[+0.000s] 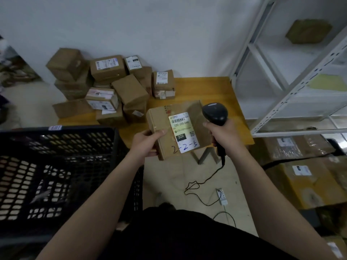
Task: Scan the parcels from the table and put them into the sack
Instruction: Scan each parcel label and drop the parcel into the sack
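Fingers (159, 132) of the left hand (145, 140) are clamped on the left edge of the parcel (176, 132), thumb over the top face, holding it up in the air over the near table (221, 94) edge with the label (183, 133) facing up. Right hand (223, 135) is wrapped tight round the scanner (216, 113), its head just beside the label's right side.

Risk as I see it: the grip is on one edge only, so the parcel could tip or slip. Scanner sits off to the side, so it might miss the barcode. More parcels (105, 85) are piled behind. Black crate (56, 166) on the left; no sack that I can see. The cable (202, 184) trailing on the floor could snag.
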